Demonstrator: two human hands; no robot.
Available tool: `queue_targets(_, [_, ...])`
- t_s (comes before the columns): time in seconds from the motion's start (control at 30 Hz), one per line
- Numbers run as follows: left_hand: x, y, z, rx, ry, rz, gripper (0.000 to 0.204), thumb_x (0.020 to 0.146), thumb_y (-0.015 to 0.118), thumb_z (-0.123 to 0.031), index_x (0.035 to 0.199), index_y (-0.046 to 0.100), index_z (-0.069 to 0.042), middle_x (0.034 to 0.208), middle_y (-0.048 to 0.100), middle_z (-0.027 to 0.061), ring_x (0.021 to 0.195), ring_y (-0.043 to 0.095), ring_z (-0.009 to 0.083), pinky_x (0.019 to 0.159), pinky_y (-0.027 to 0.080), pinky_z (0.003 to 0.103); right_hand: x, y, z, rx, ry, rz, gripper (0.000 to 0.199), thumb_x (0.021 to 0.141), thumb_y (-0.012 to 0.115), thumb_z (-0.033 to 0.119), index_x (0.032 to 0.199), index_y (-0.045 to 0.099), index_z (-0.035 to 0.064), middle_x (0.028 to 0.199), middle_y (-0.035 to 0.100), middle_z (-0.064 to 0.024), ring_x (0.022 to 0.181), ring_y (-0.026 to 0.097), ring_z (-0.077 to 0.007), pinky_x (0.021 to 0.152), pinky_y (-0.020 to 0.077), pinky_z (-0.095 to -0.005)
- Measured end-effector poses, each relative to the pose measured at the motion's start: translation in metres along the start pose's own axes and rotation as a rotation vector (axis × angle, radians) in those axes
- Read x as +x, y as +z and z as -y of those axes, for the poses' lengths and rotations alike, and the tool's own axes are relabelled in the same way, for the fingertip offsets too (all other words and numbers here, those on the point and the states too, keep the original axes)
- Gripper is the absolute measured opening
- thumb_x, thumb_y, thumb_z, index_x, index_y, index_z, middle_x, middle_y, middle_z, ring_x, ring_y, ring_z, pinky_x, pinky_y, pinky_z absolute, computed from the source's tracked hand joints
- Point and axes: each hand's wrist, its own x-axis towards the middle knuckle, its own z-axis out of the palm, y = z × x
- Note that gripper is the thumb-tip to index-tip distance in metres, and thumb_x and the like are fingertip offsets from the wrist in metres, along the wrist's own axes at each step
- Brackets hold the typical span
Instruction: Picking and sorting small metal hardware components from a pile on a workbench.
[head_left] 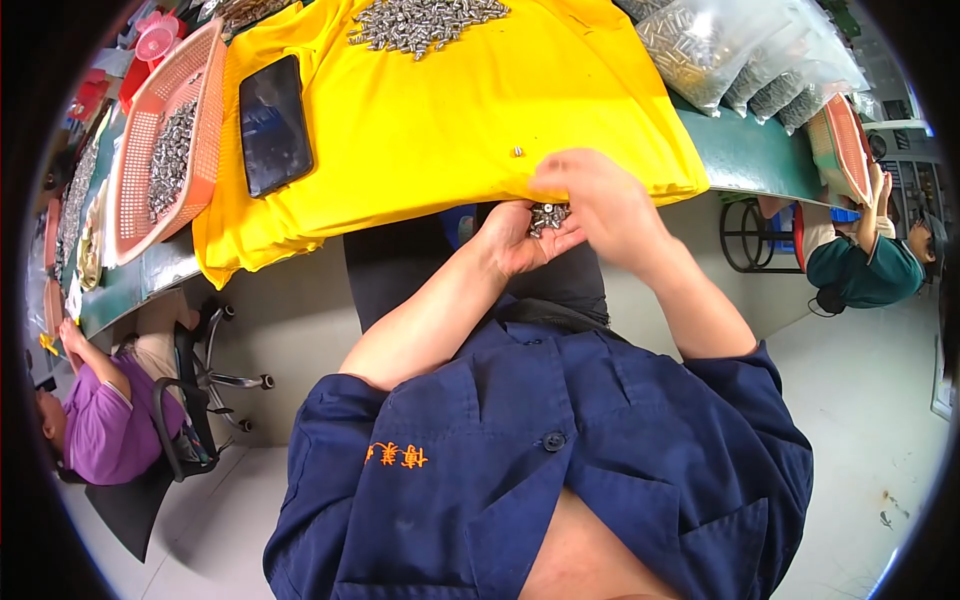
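Note:
Cupped palm up at the near edge of the table, my left hand holds a small heap of shiny metal fittings. My right hand hovers just above and to the right of that heap, smeared by motion. Whether its fingers hold a piece cannot be made out. One loose fitting lies on the yellow cloth just beyond both hands. At the far side of the cloth is a big pile of similar small metal parts.
A black phone lies on the cloth's left part. Beside it stands a pink plastic basket with metal parts. Clear bags of parts sit at the back right, near another basket. People sit at left and right.

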Motion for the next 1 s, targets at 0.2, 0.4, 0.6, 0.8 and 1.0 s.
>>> queue_targets(0.2, [-0.004, 0.001, -0.001, 0.008, 0.023, -0.014, 0.036, 0.090, 0.027, -0.030, 0.110, 0.041, -0.003, 0.104, 0.051, 0.0178, 0.094, 0.054, 0.0302, 0.079, 0.047, 0.045, 0.028, 0.015, -0.007, -0.147, -0.065, 0.074, 0.028, 0.067, 0.046, -0.004, 0.092, 0.057, 0.0016, 0.095, 0.054, -0.0160, 0.092, 0.051, -0.0319, 0.080, 0.0416, -0.0350])
queue_targets(0.4, [-0.015, -0.017, -0.001, 0.056, 0.072, 0.053, 0.029, 0.089, 0.031, -0.023, 0.103, 0.045, -0.002, 0.097, 0.053, 0.0126, 0.084, 0.057, 0.0222, 0.073, 0.049, 0.035, -0.005, 0.008, 0.019, 0.040, -0.091, 0.188, 0.026, 0.063, 0.053, -0.001, 0.089, 0.057, 0.0025, 0.087, 0.054, -0.0130, 0.084, 0.050, -0.0311, 0.073, 0.0421, -0.0354])
queue_targets(0.6, [-0.040, -0.030, -0.002, 0.029, 0.025, -0.076, 0.024, 0.084, 0.044, -0.023, 0.082, 0.051, 0.000, 0.073, 0.056, 0.0091, 0.063, 0.057, 0.0172, 0.055, 0.051, 0.029, -0.010, 0.010, 0.029, 0.090, -0.079, 0.126, 0.029, 0.065, 0.049, -0.007, 0.091, 0.056, 0.0019, 0.090, 0.055, -0.0130, 0.083, 0.053, -0.0293, 0.073, 0.0434, -0.0336])
queue_targets(0.8, [-0.129, 0.023, -0.014, -0.001, 0.135, -0.080, 0.021, 0.085, 0.045, -0.025, 0.075, 0.049, -0.007, 0.071, 0.044, 0.0028, 0.048, 0.035, 0.0068, 0.041, 0.030, 0.018, -0.001, -0.013, 0.027, 0.185, 0.201, -0.280, 0.016, 0.078, 0.039, -0.005, 0.090, 0.048, 0.0006, 0.081, 0.052, -0.0068, 0.067, 0.049, -0.0147, 0.064, 0.0398, -0.0238])
queue_targets(1.0, [-0.231, 0.135, -0.131, 0.437, 0.716, 0.007, 0.015, 0.082, 0.048, -0.014, 0.073, 0.045, -0.003, 0.064, 0.037, -0.0016, 0.048, 0.034, 0.0043, 0.038, 0.025, 0.014, 0.020, 0.001, 0.028, 0.507, 0.194, -0.269, 0.020, 0.081, 0.037, -0.004, 0.099, 0.042, 0.0026, 0.084, 0.052, -0.0060, 0.066, 0.043, -0.0073, 0.059, 0.0359, -0.0186])
